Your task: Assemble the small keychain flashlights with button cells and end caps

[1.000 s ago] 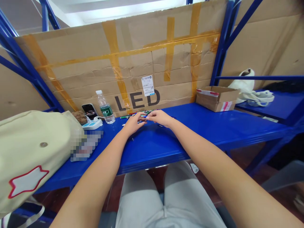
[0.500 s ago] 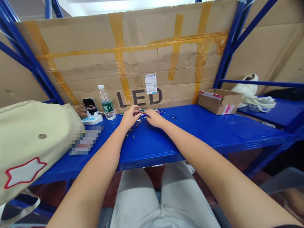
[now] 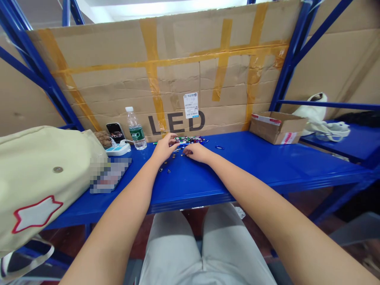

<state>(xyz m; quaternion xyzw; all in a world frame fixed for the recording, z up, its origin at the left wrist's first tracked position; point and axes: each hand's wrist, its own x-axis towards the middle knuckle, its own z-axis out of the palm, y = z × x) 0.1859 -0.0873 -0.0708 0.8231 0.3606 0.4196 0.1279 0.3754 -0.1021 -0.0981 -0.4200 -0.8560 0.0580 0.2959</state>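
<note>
A heap (image 3: 191, 139) of small coloured metal bits lies at the back of the blue tabletop (image 3: 252, 162), against the cardboard sheet (image 3: 208, 71) marked "LED". My left hand (image 3: 164, 147) reaches its bent fingers to the heap's near-left edge; whether they pinch a piece is too small to tell. My right hand (image 3: 198, 152) rests knuckles-up on the tabletop just in front of the heap, its fingers pointing toward the left hand. The two hands are close but apart, and I cannot tell whether the right one holds anything beneath it. A few loose bits (image 3: 165, 170) lie beside my left wrist, and a single ring (image 3: 219, 147) lies to the right of the heap. Farther left stand a bottle (image 3: 135, 128), a propped phone (image 3: 115, 131) and a white power strip (image 3: 118, 150). A cream bag (image 3: 38, 174) with a red-edged star fills the left end. At right sits an open carton (image 3: 277, 126), and beyond it a white sack (image 3: 317, 114) lies on the next shelf (image 3: 356, 138).
</note>
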